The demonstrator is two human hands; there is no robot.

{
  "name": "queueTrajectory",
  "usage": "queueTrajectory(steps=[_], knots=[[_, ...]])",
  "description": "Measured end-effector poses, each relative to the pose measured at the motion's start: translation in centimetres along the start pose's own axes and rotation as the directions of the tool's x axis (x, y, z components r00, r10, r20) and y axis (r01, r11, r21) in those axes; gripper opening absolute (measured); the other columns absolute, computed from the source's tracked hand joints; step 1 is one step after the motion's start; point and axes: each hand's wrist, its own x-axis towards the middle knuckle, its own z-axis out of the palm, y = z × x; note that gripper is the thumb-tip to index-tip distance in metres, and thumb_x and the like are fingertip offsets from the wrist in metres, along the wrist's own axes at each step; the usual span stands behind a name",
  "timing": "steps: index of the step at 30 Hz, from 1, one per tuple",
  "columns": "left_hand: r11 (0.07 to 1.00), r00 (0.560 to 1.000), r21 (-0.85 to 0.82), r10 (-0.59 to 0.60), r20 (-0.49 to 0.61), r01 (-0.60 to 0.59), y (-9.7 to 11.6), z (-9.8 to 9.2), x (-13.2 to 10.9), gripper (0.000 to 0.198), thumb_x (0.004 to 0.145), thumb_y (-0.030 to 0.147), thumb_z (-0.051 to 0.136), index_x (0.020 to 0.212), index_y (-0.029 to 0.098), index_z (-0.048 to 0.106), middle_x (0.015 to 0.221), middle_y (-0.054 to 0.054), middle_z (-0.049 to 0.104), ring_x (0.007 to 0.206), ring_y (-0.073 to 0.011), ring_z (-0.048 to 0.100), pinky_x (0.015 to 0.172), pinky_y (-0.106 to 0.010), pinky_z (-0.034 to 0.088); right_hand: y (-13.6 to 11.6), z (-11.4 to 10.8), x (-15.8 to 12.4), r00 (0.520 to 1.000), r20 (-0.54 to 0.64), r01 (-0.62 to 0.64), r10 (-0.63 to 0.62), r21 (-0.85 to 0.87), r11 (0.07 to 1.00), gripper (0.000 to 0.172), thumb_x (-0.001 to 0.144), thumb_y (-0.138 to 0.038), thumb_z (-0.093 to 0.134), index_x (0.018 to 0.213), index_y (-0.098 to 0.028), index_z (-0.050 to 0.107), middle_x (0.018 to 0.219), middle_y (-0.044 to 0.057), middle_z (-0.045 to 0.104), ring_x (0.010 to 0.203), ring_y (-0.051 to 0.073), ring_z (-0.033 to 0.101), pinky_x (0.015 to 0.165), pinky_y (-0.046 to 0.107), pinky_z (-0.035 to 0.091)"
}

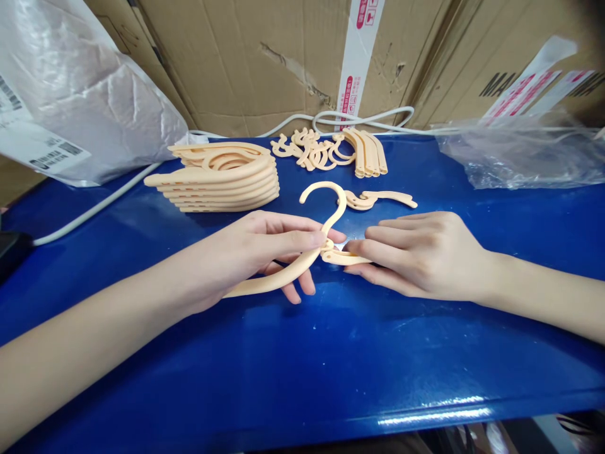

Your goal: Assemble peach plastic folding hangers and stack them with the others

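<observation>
A cream plastic hanger [292, 270] with a curved hook is held above the blue table. My left hand [278, 243] pinches it near the base of the hook, the thumb on top, with one long arm of the hanger running back under the palm. On the other side, my right hand [416, 255] has its fingers closed around the short arm piece [347, 258] joined at the hook's base; the far end of that piece is hidden by the fingers. Just behind the hands lies a separate small cream hanger part [392, 197].
A stack of cream hangers [227, 183] stands at the back left of the blue table [293, 372]. Behind are loose hooks [312, 150] and a bundle of arm pieces [366, 153]. Plastic bags [515, 154], a white cable [99, 205] and cardboard boxes [265, 63] line the back.
</observation>
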Motion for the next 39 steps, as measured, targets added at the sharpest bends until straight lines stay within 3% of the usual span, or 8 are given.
queueTrajectory(steps=[10, 16, 25, 31, 39], knots=[[0.992, 0.999, 0.12, 0.036, -0.01, -0.035, 0.1, 0.11, 0.25, 0.027, 0.095, 0.032, 0.052, 0.116, 0.022, 0.068, 0.059, 0.003, 0.067, 0.05, -0.0106, 0.066, 0.048, -0.015, 0.053, -0.25, 0.04, 0.01, 0.998, -0.058, -0.021, 0.015, -0.106, 0.994, 0.034, 0.1, -0.037, 0.046, 0.078, -0.018, 0.062, 0.058, -0.004, 0.055, 0.049, 0.011, 0.047, 0.05, 0.026, 0.032], [0.999, 1.0, 0.043, 0.013, 0.0, -0.013, -0.17, -0.02, 0.29, 0.022, 0.093, 0.03, 0.057, 0.11, 0.021, 0.07, 0.06, 0.003, 0.069, 0.05, -0.0092, 0.067, 0.049, -0.011, 0.051, -0.41, 0.05, 0.06, 0.997, -0.071, -0.006, -0.003, -0.126, 0.992, 0.032, 0.099, -0.038, 0.047, 0.078, -0.019, 0.063, 0.057, -0.005, 0.056, 0.049, 0.011, 0.045, 0.05, 0.025, 0.033], [0.999, 1.0, -0.035, 0.024, 0.013, -0.023, -0.1, 0.01, 0.33, 0.021, 0.092, 0.027, 0.059, 0.106, 0.023, 0.073, 0.06, 0.002, 0.07, 0.055, -0.0103, 0.067, 0.052, -0.015, 0.056, -0.15, 0.16, -0.05, 0.999, -0.045, -0.033, 0.029, -0.112, 0.993, 0.034, 0.101, -0.037, 0.044, 0.079, -0.019, 0.064, 0.058, -0.004, 0.054, 0.049, 0.011, 0.047, 0.049, 0.025, 0.032], [0.998, 0.999, -0.057, 0.006, 0.035, -0.004, -0.23, -0.29, 0.35, 0.022, 0.093, 0.028, 0.058, 0.109, 0.023, 0.073, 0.061, 0.001, 0.07, 0.054, -0.01, 0.068, 0.052, -0.013, 0.055, -0.07, 0.19, -0.13, 0.999, -0.019, -0.048, 0.047, -0.079, 0.996, 0.035, 0.101, -0.038, 0.043, 0.081, -0.019, 0.065, 0.059, -0.004, 0.055, 0.05, 0.011, 0.049, 0.05, 0.026, 0.032], [0.999, 0.998, -0.036, -0.019, 0.06, 0.022, -0.18, -0.4, 0.29, 0.025, 0.093, 0.031, 0.06, 0.114, 0.026, 0.071, 0.062, 0.0, 0.071, 0.055, -0.0105, 0.068, 0.053, -0.014, 0.056, -0.2, 0.17, -0.26, 0.997, -0.073, -0.046, 0.035, -0.153, 0.987, 0.031, 0.098, -0.035, 0.049, 0.074, -0.019, 0.061, 0.059, -0.003, 0.054, 0.052, 0.012, 0.048, 0.051, 0.025, 0.034]])
